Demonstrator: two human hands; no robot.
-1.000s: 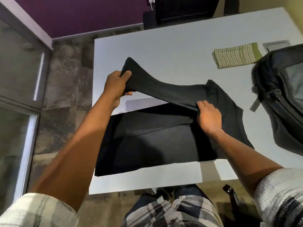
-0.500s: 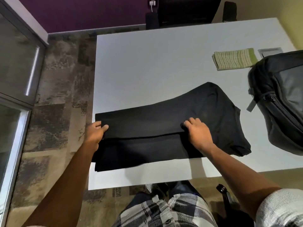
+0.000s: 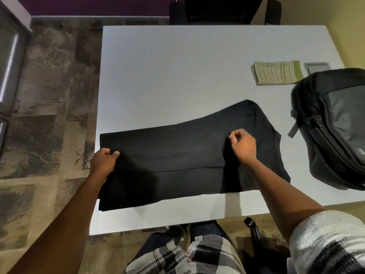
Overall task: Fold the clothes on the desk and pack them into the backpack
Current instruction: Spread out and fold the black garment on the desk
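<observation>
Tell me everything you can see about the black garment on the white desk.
The black garment, soft matte cloth, lies flat near the front edge of the white desk, partly folded: one long layer is laid over the lower one, with a straight seam line across. Its left end reaches the desk's left edge. The left hand grips that end; the right hand pinches the cloth further right.

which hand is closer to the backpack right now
Right. The right hand pinches the black garment near its collar end, just left of the backpack. The left hand grips the garment's far left edge.
</observation>
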